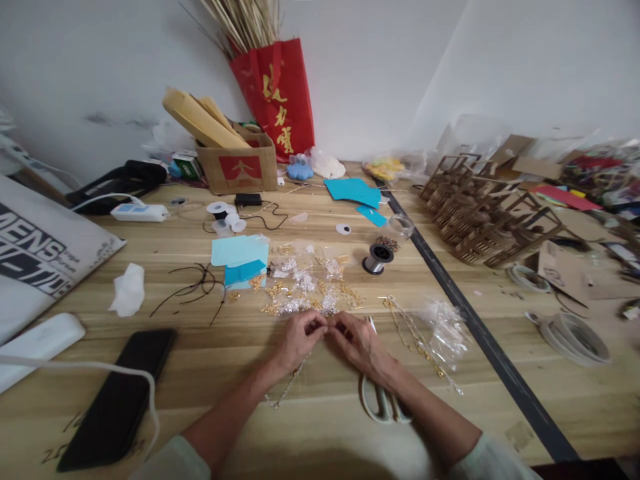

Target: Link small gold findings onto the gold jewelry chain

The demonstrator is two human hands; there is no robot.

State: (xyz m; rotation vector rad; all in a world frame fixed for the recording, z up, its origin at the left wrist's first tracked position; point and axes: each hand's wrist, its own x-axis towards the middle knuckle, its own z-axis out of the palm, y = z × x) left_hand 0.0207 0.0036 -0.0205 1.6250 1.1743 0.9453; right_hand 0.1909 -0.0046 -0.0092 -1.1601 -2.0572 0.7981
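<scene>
My left hand (300,339) and my right hand (356,341) meet fingertip to fingertip over the wooden table (320,413), both pinched closed on a small piece I cannot make out. A thin silver chain (286,390) trails from under my left hand toward me. Just beyond my fingers lie several small bags of gold and silver jewellery findings (305,287). White-handled scissors (383,403) lie partly under my right wrist. A gold chain (415,337) runs to the right of my right hand.
A dark phone (117,397) and white cable lie at the near left. A wire spool (377,259), blue paper (240,257), black cords (193,290), a tissue (129,290), a cardboard box (237,163), a red bag (277,93) and laser-cut wooden frames (480,213) stand farther off.
</scene>
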